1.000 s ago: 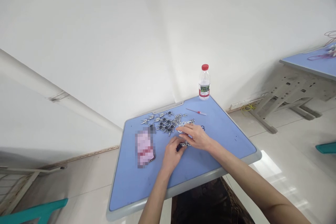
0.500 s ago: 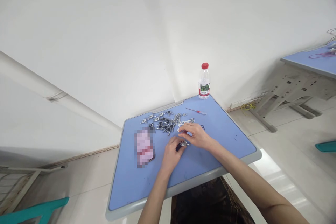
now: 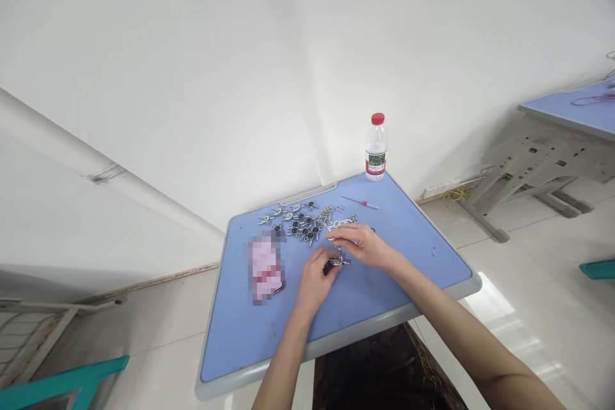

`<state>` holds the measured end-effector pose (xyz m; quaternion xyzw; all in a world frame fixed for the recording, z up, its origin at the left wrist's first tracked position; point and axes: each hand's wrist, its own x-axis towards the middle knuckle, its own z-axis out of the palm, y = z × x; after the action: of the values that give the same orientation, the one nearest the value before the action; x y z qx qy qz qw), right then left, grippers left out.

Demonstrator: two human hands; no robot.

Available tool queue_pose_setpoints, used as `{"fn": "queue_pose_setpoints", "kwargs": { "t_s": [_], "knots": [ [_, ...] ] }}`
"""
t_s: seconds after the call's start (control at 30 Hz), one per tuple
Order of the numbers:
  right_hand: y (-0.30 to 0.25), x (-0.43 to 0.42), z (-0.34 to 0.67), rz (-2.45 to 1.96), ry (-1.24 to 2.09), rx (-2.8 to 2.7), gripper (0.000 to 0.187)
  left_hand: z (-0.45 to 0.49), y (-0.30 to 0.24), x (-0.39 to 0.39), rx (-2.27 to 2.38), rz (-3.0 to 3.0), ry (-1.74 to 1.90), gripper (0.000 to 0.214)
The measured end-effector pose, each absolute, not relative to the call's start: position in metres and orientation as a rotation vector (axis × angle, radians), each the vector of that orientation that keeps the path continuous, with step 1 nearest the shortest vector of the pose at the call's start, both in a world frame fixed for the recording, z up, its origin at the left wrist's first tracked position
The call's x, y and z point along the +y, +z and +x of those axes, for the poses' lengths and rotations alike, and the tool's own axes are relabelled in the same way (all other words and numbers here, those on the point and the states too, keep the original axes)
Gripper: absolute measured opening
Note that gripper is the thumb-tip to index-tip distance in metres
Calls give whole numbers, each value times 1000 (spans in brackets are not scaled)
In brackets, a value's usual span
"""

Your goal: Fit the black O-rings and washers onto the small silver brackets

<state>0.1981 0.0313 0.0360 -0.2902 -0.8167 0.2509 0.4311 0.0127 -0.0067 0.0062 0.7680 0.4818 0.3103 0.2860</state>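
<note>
My left hand [image 3: 318,274] rests near the middle of the blue table [image 3: 250,346], its thumb and fingers closed on a small silver metal part [image 3: 339,261] with a thin arm sticking out to the right. Just above that part is my right hand [image 3: 358,245], fingers bent together and pointing left. Whatever its fingertips pinch is too small to make out. Beyond both hands lies a pile of metal parts with round black pieces [image 3: 303,225]. White flat ring-like pieces [image 3: 336,225] and small metal pins [image 3: 327,213] lie close to my right hand.
A clear plastic bottle [image 3: 376,154] with a red cap stands at the far corner. A red-handled screwdriver [image 3: 365,203] lies in front of it. A blurred-out pink phone-like object [image 3: 265,266] is on the left. A second table [image 3: 576,109] stands to the right.
My right hand has shifted slightly and stays over the metal part. My left hand keeps its hold on that part. The whole view has moved a little.
</note>
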Motion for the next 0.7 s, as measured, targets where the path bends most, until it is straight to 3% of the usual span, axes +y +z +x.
{"fn": "queue_pose_setpoints", "kwargs": {
  "t_s": [0.17,0.4,0.7],
  "knots": [
    [30,32,193,-770,493,-2014,14,12,5,-6,1277,2059,830,13],
    [40,30,201,-690,631,-2078,30,13,6,-6,1304,2062,832,13],
    [31,32,196,-838,615,-1918,12,12,4,-7,1297,2049,843,13]
  ]
}}
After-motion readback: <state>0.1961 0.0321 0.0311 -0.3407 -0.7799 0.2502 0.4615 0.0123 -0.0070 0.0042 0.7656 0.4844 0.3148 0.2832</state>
